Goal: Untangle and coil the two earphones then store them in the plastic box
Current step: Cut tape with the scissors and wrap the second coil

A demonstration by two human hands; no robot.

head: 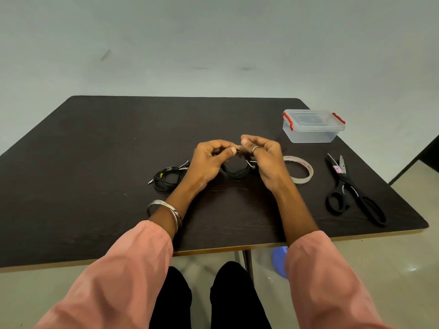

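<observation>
We judge 1 earphone [166, 178] coiled at center-left, our hands, left [209, 160] and right [263, 157], pinching the 2nd coil [235, 172], plastic box [313, 125] still lidded upper right.

You wore loose pink sleeves [133, 264], silver bangles [166, 210] on your left wrist, a ring [255, 149] on your right hand, black trousers [237, 298].

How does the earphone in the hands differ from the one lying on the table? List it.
The held earphone hangs in an open loop, gripped by the left hand and right hand; the other earphone lies untouched on the table. The held one sits mid-table; the other lies left of the left hand, in a tighter bundle. Both are black corded earphones, outside the closed plastic box.
</observation>
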